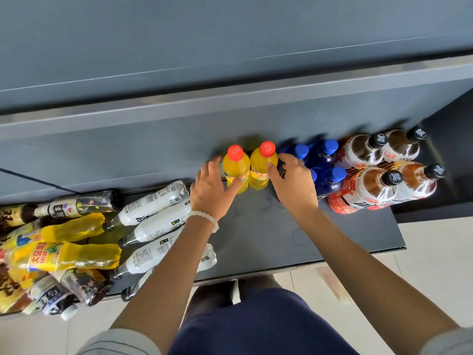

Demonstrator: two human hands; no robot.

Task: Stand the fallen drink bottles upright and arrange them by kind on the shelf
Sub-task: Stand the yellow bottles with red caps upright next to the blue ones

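Orange bottles [249, 166], two upright at the shelf's [256, 239] centre: left hand [213, 187] curls round one, right hand [294, 180] clasps the other. Fallen bottles [153, 226] lie at eight o'clock.

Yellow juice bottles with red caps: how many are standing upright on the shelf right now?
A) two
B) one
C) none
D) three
A: two yellow juice bottles stand upright side by side, the left hand on one and the right hand on the other; the other yellow bottles lie on their sides in the pile at the left of the shelf.
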